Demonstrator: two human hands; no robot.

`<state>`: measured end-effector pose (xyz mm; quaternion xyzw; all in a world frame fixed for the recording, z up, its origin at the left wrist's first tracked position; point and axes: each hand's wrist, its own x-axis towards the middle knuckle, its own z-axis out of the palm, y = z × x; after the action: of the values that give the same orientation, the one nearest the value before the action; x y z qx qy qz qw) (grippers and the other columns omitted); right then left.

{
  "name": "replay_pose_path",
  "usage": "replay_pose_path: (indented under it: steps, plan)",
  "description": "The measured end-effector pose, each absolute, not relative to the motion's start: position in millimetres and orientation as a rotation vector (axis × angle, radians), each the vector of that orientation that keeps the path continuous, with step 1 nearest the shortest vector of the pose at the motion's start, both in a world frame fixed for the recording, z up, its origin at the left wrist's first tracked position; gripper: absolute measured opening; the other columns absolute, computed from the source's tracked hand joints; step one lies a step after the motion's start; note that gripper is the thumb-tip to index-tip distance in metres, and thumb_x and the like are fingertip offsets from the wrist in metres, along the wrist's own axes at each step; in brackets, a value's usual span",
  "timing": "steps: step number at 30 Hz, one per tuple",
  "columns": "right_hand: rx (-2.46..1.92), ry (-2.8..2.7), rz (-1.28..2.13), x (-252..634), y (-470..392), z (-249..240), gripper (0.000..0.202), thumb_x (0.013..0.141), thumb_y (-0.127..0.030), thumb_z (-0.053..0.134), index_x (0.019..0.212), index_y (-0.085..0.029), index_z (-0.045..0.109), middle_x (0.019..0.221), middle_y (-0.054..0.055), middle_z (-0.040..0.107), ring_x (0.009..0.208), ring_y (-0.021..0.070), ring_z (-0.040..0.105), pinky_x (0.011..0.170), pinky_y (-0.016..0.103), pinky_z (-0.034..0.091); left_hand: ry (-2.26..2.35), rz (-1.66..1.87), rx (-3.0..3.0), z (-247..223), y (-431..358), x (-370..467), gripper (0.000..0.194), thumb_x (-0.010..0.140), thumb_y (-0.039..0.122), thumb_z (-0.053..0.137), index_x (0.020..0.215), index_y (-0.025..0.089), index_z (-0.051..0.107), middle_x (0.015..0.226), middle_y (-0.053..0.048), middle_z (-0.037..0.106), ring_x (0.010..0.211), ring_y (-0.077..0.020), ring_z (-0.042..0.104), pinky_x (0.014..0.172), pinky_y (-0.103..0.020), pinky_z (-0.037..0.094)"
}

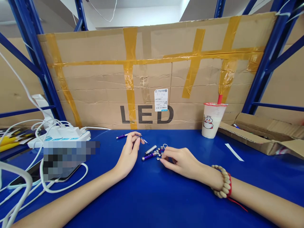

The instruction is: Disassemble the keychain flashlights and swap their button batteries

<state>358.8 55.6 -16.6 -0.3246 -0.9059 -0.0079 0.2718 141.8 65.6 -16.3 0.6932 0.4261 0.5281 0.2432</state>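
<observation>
Near the middle of the blue table lie a purple metal tube (149, 156), a silver tube (151, 149) and several small round silver pieces (159, 154), with a metal ring (165, 145) behind them. My right hand (181, 161) is just right of these pieces, thumb and fingertips bent close together at a small silver disc (158, 159); whether it is gripped is too small to tell. My left hand (130, 152) is left of the tubes, fingers curled around a thin blue piece (144, 139) that sticks out past the fingertips. Behind it lies another purple tube (122, 136).
A cup with a red straw (211, 123) stands back right, near a white strip (234, 152) and an open cardboard box (251, 136). At left are a power strip (80, 137), white cables and a phone (68, 174). Taped cardboard (99, 95) walls the back.
</observation>
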Motion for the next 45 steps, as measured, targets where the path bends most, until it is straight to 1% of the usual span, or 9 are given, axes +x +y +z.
replay_pose_path:
  steps: [2, 5, 16, 21, 25, 28, 32, 38, 45]
  plan:
    - [-0.93, -2.327, 0.072, 359.0, 55.2, -16.8, 0.017, 0.089, -0.033, 0.05, 0.097, -0.022, 0.059, 0.088, -0.001, 0.064, 0.053, 0.0065, 0.05, 0.053, 0.02, 0.036, 1.114, 1.38, 1.943, -13.7, 55.2, 147.7, 0.019, 0.094, 0.032, 0.035, 0.109, 0.022, 0.041, 0.09, -0.001, 0.057, 0.081, -0.0131, 0.052, 0.072, -0.025, 0.038]
    - [-0.992, -2.191, 0.23, 357.9, 55.4, -17.8, 0.033, 0.085, -0.037, 0.056, 0.116, -0.026, 0.054, 0.097, -0.001, 0.065, 0.053, 0.0062, 0.053, 0.055, 0.02, 0.041, 1.036, 1.25, 2.026, -11.5, 43.0, 154.2, 0.018, 0.094, 0.029, 0.035, 0.108, 0.023, 0.045, 0.093, -0.001, 0.056, 0.081, -0.0125, 0.051, 0.073, -0.025, 0.038]
    - [-0.717, -2.138, 0.802, 353.1, 50.4, -20.3, 0.036, 0.078, -0.032, 0.065, 0.111, -0.019, 0.058, 0.088, 0.001, 0.065, 0.047, 0.0029, 0.05, 0.043, 0.015, 0.041, 0.895, 1.011, 2.264, -13.5, 34.9, 158.2, 0.016, 0.094, 0.021, 0.036, 0.105, 0.024, 0.047, 0.088, 0.002, 0.057, 0.071, -0.0087, 0.051, 0.068, -0.019, 0.041]
    - [-0.751, -2.185, 0.825, 353.8, 50.0, -20.0, 0.028, 0.084, -0.033, 0.058, 0.107, -0.017, 0.059, 0.061, -0.005, 0.058, 0.042, 0.0043, 0.05, 0.043, 0.014, 0.04, 0.857, 0.937, 2.345, -14.6, 36.1, 157.7, 0.018, 0.095, 0.02, 0.036, 0.107, 0.026, 0.047, 0.097, 0.002, 0.059, 0.083, -0.0083, 0.056, 0.077, -0.019, 0.043]
    - [-0.762, -2.24, 0.706, 355.7, 51.6, -20.4, 0.023, 0.087, -0.031, 0.053, 0.1, -0.014, 0.063, 0.057, -0.004, 0.055, 0.042, 0.005, 0.049, 0.044, 0.015, 0.041, 0.849, 0.971, 2.315, -14.4, 36.9, 159.2, 0.016, 0.094, 0.02, 0.037, 0.106, 0.023, 0.049, 0.101, 0.0, 0.061, 0.094, -0.0106, 0.058, 0.085, -0.021, 0.043]
    - [-0.762, -2.244, 0.463, 357.7, 53.5, -23.0, 0.032, 0.09, -0.032, 0.05, 0.115, -0.016, 0.061, 0.071, 0.0, 0.059, 0.05, 0.0066, 0.05, 0.05, 0.018, 0.043, 0.905, 1.014, 2.241, -14.1, 37.3, 160.7, 0.014, 0.093, 0.022, 0.04, 0.103, 0.021, 0.05, 0.102, -0.002, 0.062, 0.094, -0.013, 0.059, 0.086, -0.024, 0.044]
    - [-0.776, -2.245, 0.227, 360.6, 55.5, -27.2, 0.042, 0.094, -0.033, 0.043, 0.135, -0.021, 0.045, 0.087, 0.004, 0.06, 0.07, 0.0114, 0.056, 0.063, 0.022, 0.048, 1.008, 1.051, 2.16, -12.2, 36.6, 161.8, 0.013, 0.091, 0.026, 0.044, 0.1, 0.021, 0.05, 0.096, -0.002, 0.062, 0.084, -0.0132, 0.057, 0.076, -0.023, 0.045]
    - [-0.788, -2.328, 0.147, 361.5, 55.4, -26.7, 0.041, 0.096, -0.034, 0.04, 0.133, -0.021, 0.047, 0.102, 0.007, 0.06, 0.079, 0.0132, 0.059, 0.072, 0.025, 0.051, 1.112, 1.062, 2.095, -11.1, 37.3, 162.1, 0.01, 0.089, 0.03, 0.046, 0.092, 0.021, 0.05, 0.086, 0.001, 0.061, 0.079, -0.0117, 0.057, 0.069, -0.02, 0.044]
    - [-0.808, -2.379, 0.092, 362.4, 58.2, -27.0, 0.039, 0.097, -0.035, 0.037, 0.133, -0.026, 0.047, 0.101, 0.006, 0.059, 0.087, 0.0149, 0.059, 0.073, 0.026, 0.05, 1.302, 1.041, 2.107, -16.6, 41.3, 162.1, 0.024, 0.086, 0.037, 0.051, 0.105, 0.023, 0.052, 0.078, 0.002, 0.059, 0.071, -0.0131, 0.057, 0.059, -0.02, 0.042]
